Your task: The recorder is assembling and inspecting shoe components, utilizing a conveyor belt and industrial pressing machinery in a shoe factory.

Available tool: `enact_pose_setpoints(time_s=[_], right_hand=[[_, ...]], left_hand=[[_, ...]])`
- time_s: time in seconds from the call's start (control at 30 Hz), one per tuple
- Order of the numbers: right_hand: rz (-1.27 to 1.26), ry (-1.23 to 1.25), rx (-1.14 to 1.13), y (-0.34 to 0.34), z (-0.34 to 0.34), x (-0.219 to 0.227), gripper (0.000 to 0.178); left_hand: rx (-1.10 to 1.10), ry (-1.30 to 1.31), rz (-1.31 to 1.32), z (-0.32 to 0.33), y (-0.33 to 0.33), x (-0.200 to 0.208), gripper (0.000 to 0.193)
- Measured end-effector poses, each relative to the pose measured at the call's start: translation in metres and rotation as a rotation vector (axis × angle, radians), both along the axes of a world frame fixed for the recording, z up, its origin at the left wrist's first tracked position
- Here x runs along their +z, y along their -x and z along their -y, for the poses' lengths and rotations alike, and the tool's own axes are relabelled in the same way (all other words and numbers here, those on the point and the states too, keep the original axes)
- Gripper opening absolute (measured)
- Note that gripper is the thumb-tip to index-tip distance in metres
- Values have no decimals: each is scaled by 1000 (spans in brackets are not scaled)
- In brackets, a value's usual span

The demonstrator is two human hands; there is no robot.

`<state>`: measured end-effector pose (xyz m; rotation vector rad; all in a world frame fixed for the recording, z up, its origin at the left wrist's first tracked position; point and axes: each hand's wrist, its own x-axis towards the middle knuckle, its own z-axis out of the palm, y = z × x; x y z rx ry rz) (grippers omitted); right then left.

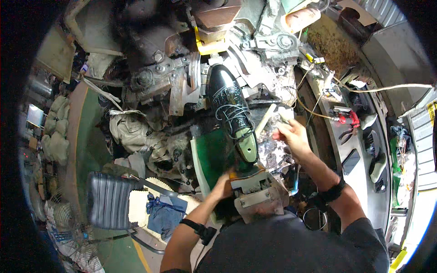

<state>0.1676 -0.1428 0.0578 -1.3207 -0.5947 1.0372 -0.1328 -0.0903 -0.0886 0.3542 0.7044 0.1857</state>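
Observation:
A glossy black lace-up shoe [231, 102] sits in the middle of a machine, its toe pointing away from me. A pale green shoe last [247, 148] fills its open heel end, and dark laces [233, 117] hang loosely over the upper. My left hand [221, 185] is low beside the heel end, against a grey metal machine block [258, 198]; its fingers are mostly hidden. To the right of the shoe, my right hand [293, 138] has its fingers curled, close to a pale stick-shaped handle [265, 120] and a whitish block. Whatever lies in its fingers is unclear.
Metal clamp arms [185, 88] flank the toe. A long bench [337, 136] on the right carries red-handled pliers [348, 119], a dark phone-like slab [351, 161] and shoe parts. At left stand a black-backed chair [114, 200] and a cloth bundle [129, 129]. A cable crosses the upper right.

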Motion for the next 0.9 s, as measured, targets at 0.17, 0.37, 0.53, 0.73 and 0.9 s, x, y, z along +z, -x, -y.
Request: enact_pose_setpoints(time_s=[0.17, 0.37, 0.53, 0.73, 0.9], right_hand=[[33, 30, -87, -2, 19, 7, 34], [91, -32, -208, 3, 26, 25, 35], [63, -51, -238, 4, 33, 27, 42], [114, -107, -212, 12, 40, 50, 42], [194, -239, -127, 35, 39, 61, 18]], left_hand=[[-449, -599, -1, 40, -28, 17, 52], [-692, -572, 242, 70, -59, 8, 57], [-711, -792, 43, 67, -46, -19, 61], [-688, -1201, -589, 22, 27, -46, 66], [-75, -1168, -360, 32, 65, 79, 88]])
